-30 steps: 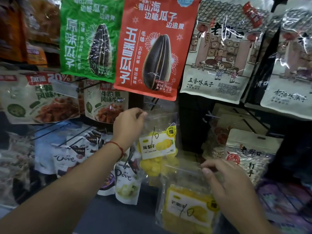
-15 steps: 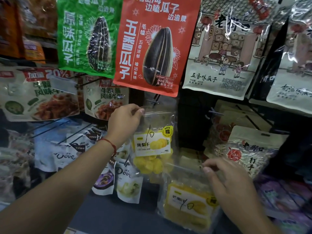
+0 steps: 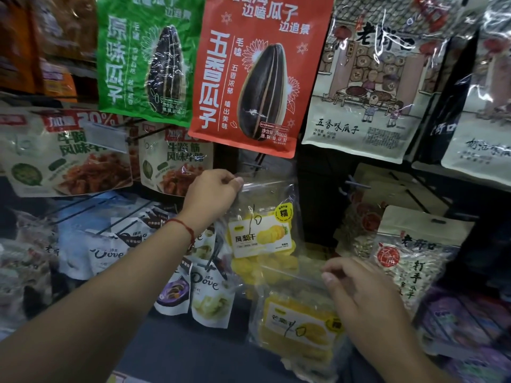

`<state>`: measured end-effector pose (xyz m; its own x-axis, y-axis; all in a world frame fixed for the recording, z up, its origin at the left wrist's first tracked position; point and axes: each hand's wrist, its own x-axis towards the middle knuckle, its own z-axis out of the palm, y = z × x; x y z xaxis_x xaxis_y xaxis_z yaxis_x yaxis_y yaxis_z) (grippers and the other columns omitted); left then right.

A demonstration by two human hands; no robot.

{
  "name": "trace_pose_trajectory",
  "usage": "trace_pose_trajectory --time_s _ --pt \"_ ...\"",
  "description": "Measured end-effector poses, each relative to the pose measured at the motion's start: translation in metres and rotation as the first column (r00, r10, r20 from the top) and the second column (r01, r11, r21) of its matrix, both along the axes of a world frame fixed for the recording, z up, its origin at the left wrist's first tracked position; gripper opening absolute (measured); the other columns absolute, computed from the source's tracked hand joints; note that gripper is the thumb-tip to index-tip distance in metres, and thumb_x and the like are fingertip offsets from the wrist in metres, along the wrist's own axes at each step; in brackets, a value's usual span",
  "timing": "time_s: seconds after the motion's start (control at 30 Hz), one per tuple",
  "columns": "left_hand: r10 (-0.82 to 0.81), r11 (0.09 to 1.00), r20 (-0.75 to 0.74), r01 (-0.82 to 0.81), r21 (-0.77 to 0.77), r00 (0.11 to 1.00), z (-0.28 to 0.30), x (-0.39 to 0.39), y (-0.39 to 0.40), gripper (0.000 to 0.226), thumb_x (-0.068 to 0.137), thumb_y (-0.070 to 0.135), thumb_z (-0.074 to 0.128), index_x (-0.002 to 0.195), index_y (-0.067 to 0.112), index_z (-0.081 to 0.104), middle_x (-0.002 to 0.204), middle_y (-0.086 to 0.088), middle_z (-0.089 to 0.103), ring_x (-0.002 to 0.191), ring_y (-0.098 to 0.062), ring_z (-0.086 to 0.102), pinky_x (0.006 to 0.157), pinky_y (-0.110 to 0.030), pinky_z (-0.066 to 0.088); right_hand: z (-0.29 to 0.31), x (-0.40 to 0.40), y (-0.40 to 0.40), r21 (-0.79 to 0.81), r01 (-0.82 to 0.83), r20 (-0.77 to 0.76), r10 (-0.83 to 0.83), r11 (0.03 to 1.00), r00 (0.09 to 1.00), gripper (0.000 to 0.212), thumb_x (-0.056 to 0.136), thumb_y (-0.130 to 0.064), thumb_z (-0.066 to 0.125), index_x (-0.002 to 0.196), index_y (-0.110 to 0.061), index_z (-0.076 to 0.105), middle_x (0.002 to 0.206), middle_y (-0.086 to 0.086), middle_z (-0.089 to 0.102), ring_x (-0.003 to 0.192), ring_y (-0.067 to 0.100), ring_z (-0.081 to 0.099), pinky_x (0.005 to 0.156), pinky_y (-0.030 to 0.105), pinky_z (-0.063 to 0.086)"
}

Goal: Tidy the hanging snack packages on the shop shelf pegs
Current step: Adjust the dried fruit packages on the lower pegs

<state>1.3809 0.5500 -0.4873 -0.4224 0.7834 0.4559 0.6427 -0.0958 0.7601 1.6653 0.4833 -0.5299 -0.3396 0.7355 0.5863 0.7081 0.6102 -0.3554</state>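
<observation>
So the left hand point(image 3: 214, 193) is pinching the top left corner of a clear pineapple pack point(image 3: 264, 230), fingers closed on the plastic header, right under the tip of a peg point(image 3: 253, 165). Can't tell if the pack's hole is actually on the peg or just held up near it. There's a red string bracelet point(image 3: 185, 227) on that wrist. Below and to the right of that hand, the right hand point(image 3: 359, 293) has its fingers curled onto the top edge of a second clear pack, a mango pack point(image 3: 298, 324), which sits lower and overlaps the bottom of the first one. Straight above the left hand hangs a big red sunflower seed bag point(image 3: 260, 76), with a green seed bag point(image 3: 146, 59) next to it. Down past the left forearm there's a bunch of Dove pouches point(image 3: 206, 288) hanging.
</observation>
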Motion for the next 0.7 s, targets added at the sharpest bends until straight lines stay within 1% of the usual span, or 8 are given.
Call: trace_pose_trajectory --time_s 0.1,0.2,0.27,0.33,0.4,0.47,0.57,0.7 --pt "-0.023 0.999 0.007 0.023 -0.042 1.0 0.003 0.003 0.001 0.03 0.095 0.044 0.054 0.076 0.023 0.067 0.071 0.004 0.068 0.072 -0.016 0.064 0.069 -0.032 0.052 -0.002 -0.002 0.002 -0.003 -0.012 -0.008 0.012 1.0 1.0 0.025 0.089 -0.018 0.066 0.084 -0.041 0.057 0.082 -0.03 0.056 0.09 -0.005 0.051 0.071 0.024 0.04" --pt "-0.011 0.996 0.057 0.015 -0.083 0.998 0.003 -0.004 0.007 0.032 0.094 0.044 0.055 0.07 0.025 0.065 0.073 0.003 0.069 0.078 -0.022 0.066 0.075 -0.036 0.053 -0.001 -0.003 0.004 -0.001 -0.025 -0.023 0.025 1.0 0.999 0.024 0.089 -0.018 0.065 0.085 -0.04 0.058 0.085 -0.029 0.057 0.089 -0.004 0.052 0.071 0.026 0.041" --pt "0.005 0.996 0.062 0.0 -0.088 0.998 0.001 -0.005 0.01 0.033 0.094 0.043 0.055 0.068 0.024 0.064 0.072 0.002 0.068 0.075 -0.023 0.065 0.07 -0.033 0.052 0.0 -0.002 0.003 0.005 -0.032 -0.029 0.032 0.999 0.999 0.023 0.09 -0.02 0.063 0.085 -0.041 0.057 0.086 -0.029 0.057 0.09 -0.004 0.052 0.072 0.024 0.041" --pt "0.044 0.996 0.013 -0.043 -0.077 0.999 0.0 -0.002 0.013 0.032 0.095 0.038 0.054 0.071 0.02 0.064 0.069 0.0 0.067 0.07 -0.022 0.063 0.06 -0.029 0.045 0.001 -0.002 0.003 -0.003 -0.027 -0.018 0.027 1.0 0.999 0.021 0.091 -0.022 0.062 0.086 -0.042 0.057 0.086 -0.029 0.057 0.091 -0.005 0.051 0.072 0.024 0.041" --pt "0.125 0.991 -0.04 -0.127 -0.047 0.991 0.003 0.002 0.017 0.026 0.093 0.027 0.054 0.074 0.013 0.064 0.069 -0.004 0.064 0.069 -0.026 0.062 0.057 -0.029 0.042 0.001 -0.002 0.004 -0.02 -0.019 -0.001 0.019 1.0 1.0 0.019 0.091 -0.023 0.061 0.087 -0.041 0.058 0.084 -0.029 0.056 0.092 -0.006 0.05 0.073 0.023 0.042" --pt "0.204 0.979 -0.031 -0.205 -0.022 0.978 0.01 0.005 0.024 0.023 0.088 0.017 0.053 0.067 0.01 0.059 0.065 -0.006 0.058 0.069 -0.032 0.058 0.06 -0.032 0.043 0.002 -0.003 0.005 -0.023 -0.021 0.007 0.022 1.0 1.0 0.017 0.091 -0.023 0.061 0.088 -0.04 0.06 0.084 -0.029 0.056 0.092 -0.006 0.049 0.072 0.021 0.041" --pt "0.258 0.966 -0.005 -0.258 0.001 0.966 0.01 0.012 0.032 0.033 0.083 0.007 0.054 0.051 0.012 0.044 0.054 -0.003 0.045 0.064 -0.033 0.054 0.058 -0.032 0.037 0.003 -0.003 0.009 -0.032 -0.022 0.008 0.023 0.999 1.0 0.017 0.091 -0.023 0.062 0.088 -0.039 0.061 0.084 -0.028 0.057 0.09 -0.006 0.05 0.072 0.022 0.042" --pt "0.196 0.978 -0.027 -0.193 0.072 0.98 -0.014 0.017 0.035 0.037 0.088 0.008 0.053 0.055 0.015 0.039 0.058 0.0 0.045 0.066 -0.031 0.054 0.058 -0.03 0.034 0.001 -0.002 0.012 -0.031 -0.027 0.02 0.028 0.999 0.999 0.018 0.091 -0.023 0.062 0.087 -0.04 0.059 0.083 -0.03 0.055 0.088 -0.007 0.05 0.072 0.023 0.042"
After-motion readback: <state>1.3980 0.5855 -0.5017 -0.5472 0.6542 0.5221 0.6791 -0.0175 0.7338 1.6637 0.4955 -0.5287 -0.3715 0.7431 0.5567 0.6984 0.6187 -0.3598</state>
